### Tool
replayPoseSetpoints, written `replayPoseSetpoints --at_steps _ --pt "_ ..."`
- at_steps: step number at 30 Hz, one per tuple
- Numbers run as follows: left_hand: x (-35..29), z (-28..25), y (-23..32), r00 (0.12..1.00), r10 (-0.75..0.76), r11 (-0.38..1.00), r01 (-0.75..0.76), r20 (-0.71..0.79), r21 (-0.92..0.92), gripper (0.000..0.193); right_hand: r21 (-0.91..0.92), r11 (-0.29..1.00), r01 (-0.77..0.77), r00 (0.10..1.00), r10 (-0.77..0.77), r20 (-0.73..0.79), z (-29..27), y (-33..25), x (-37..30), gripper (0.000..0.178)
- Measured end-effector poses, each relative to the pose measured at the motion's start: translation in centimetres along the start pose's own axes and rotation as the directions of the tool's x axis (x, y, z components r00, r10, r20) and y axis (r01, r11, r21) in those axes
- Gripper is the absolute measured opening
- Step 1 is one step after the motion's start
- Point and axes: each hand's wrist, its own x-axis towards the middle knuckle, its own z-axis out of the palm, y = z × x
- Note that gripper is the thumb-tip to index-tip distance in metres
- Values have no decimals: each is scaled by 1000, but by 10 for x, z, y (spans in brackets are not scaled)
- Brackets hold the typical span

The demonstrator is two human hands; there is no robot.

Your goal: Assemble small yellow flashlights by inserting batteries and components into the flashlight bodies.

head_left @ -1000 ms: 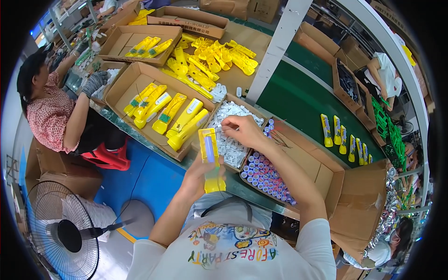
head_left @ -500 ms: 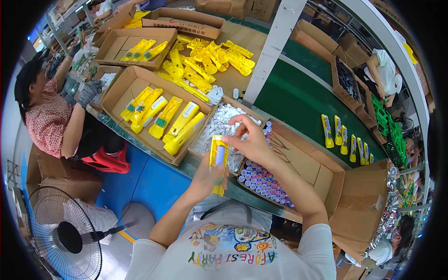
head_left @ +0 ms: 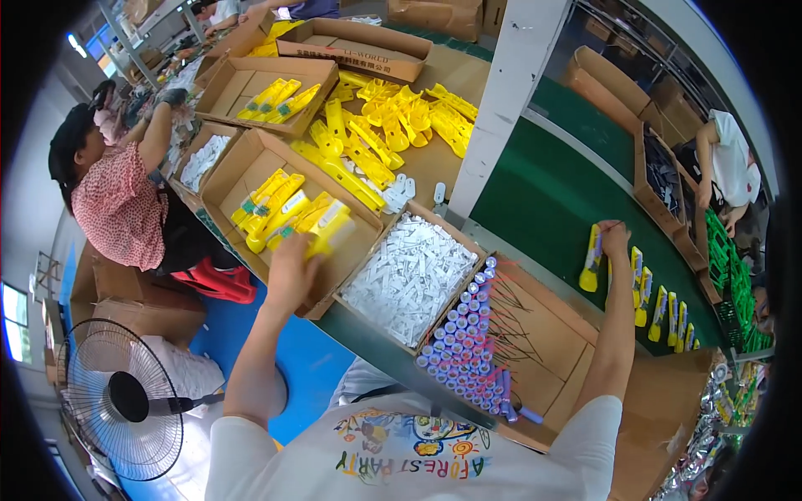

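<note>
The left hand [head_left: 288, 269] is closed in a grip on a yellow packaged tool [head_left: 330, 230], holding it just inside the near edge of an open cardboard box [head_left: 251, 163] on the counter [head_left: 434, 171]. Just beyond that grip, more yellow packaged tools [head_left: 271, 204] lie side by side on the box floor. To the right of it, touching the first box, stands a second cardboard box of small white parts [head_left: 409, 275], and further right and nearer the person a cluster of upright purple-and-white tubes [head_left: 468, 338] sits in a shallow cardboard tray [head_left: 551, 334].

The right hand [head_left: 616, 238] is stretched far out over a green belt [head_left: 543, 200], its fingers closed around the top of a yellow packaged piece [head_left: 591, 259] that lies on the belt. To the right of this grip, a row of similar yellow pieces [head_left: 660, 305] lies spaced along the belt. A white post [head_left: 501, 92] rises between the two hands.

Beyond the left grip, a loose heap of yellow tools [head_left: 393, 125] covers the counter, with further cardboard boxes behind it. To the far left a seated person in a red patterned top [head_left: 117, 209] works at the same counter, and a floor fan [head_left: 125, 401] stands below and left of the left arm. Another person in white [head_left: 731, 167] bends over beyond the belt's far right.
</note>
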Motion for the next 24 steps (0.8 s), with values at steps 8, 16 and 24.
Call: replayPoseSetpoints --at_steps 8,16,24 --pt "-41 21 95 791 367 -639 597 489 -485 42 998 -71 -1 739 -672 -47 -150 -258 -166 50" --pt "-65 19 145 696 324 -14 681 641 -732 44 896 361 260 761 -648 40 -159 -305 -230 45" --pt "-71 24 141 792 78 -297 599 606 -744 45 895 6 446 633 -709 -310 -149 -278 -274 18"
